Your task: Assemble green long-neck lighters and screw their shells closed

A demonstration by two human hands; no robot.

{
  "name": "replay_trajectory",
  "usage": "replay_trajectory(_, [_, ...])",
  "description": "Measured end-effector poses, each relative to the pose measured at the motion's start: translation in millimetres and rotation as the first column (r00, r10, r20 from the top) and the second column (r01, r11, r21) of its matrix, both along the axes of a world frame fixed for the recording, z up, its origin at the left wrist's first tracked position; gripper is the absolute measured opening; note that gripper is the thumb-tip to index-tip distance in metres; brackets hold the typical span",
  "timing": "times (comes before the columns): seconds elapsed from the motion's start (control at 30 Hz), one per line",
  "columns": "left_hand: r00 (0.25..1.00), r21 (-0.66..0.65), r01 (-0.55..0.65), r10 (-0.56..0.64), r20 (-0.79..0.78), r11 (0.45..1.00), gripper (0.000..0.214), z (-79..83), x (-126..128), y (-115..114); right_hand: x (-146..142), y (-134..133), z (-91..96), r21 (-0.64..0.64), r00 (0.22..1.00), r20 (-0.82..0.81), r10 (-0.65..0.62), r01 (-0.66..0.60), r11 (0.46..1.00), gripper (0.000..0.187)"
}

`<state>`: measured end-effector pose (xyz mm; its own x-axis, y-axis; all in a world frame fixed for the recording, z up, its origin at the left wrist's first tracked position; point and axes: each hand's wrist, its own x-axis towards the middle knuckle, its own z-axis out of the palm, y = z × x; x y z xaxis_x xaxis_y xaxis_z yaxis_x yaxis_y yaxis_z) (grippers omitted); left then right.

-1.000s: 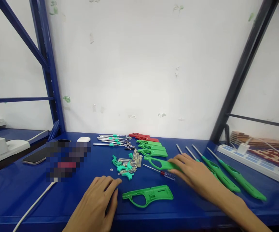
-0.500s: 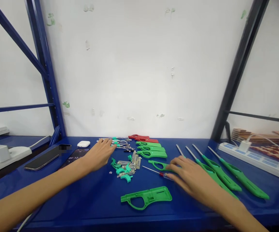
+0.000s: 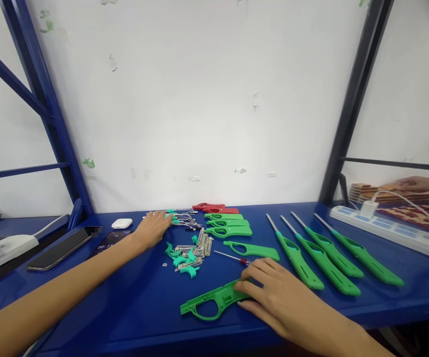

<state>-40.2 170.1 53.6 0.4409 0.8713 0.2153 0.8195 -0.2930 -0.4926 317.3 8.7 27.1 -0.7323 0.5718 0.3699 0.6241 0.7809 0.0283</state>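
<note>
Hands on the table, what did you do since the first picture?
The left hand moved away from the person, to the wired metal rods. The right hand let go of the smooth green half, came nearer the person and took hold of the open green half. The screwdriver and four long green lighters stayed put.

At the left of the counter, a black phone is laid flat beside a second phone (white digits are lit on its screen), and a white case is set near them. On the right, a white plug is seated in a long power strip. Behind, the scuffed wall is flanked by metal posts.
</note>
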Motion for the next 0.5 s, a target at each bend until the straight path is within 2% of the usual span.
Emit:
replay_trajectory(0.3, [0.998,-0.02,0.053,-0.053,-0.016,0.998,0.036,4.0,-4,1,1,3,-12.9,0.074,1.0,-0.024,-0.012,0.013,0.997,0.011])
replay_trajectory(0.4, [0.998,0.015,0.068,-0.068,-0.007,0.998,0.035,17.6,-7,-3,3,2,-14.7,0.108,0.999,-0.033,0.018,-0.014,0.994,0.015])
replay_trajectory(0.5, [0.996,0.06,0.087,-0.087,-0.002,0.994,0.033,38.4,-7,-10,5,2,-15.4,0.124,0.999,-0.023,0.033,-0.03,0.992,0.017])
